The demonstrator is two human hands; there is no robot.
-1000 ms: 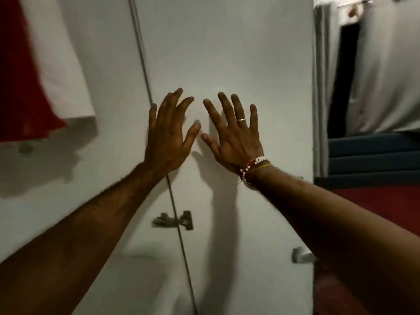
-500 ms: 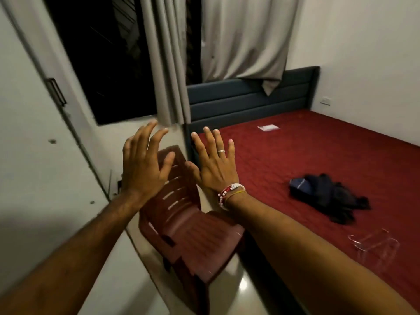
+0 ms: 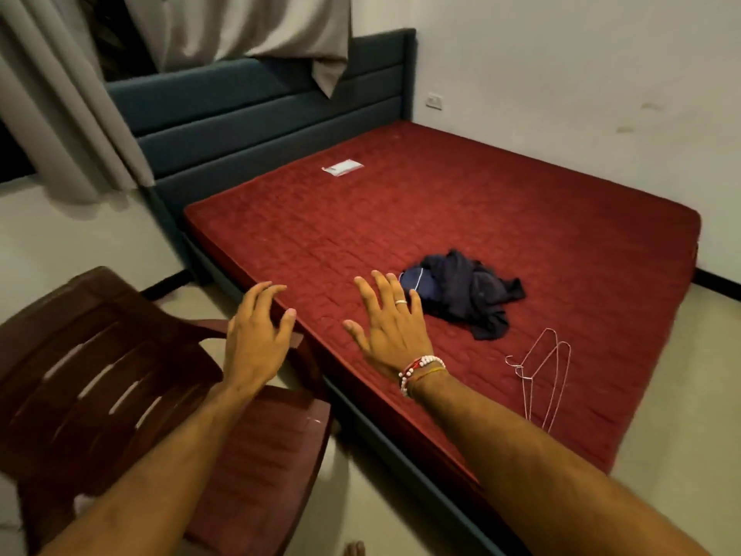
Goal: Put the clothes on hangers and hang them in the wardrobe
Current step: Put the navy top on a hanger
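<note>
A crumpled dark navy garment (image 3: 467, 296) lies on the red mattress (image 3: 461, 206) near its front edge. Two thin wire hangers (image 3: 541, 371) lie on the mattress to the right of it. My right hand (image 3: 389, 329), with a ring and beaded bracelets, is stretched out with fingers spread just left of the garment, holding nothing. My left hand (image 3: 256, 339) hovers with loosely bent fingers above the mattress corner and the chair, also empty. The wardrobe is out of view.
A dark red plastic chair (image 3: 120, 379) stands at the lower left, close to the bed's corner. The blue padded headboard (image 3: 248, 114) and grey curtains (image 3: 60, 114) are behind. A small white packet (image 3: 343, 167) lies far up the mattress. Pale floor shows at the right.
The view has swung from the white wardrobe doors round to the bed. Both raised hands have come down toward the mattress, and the garment and hangers are now nearer.
</note>
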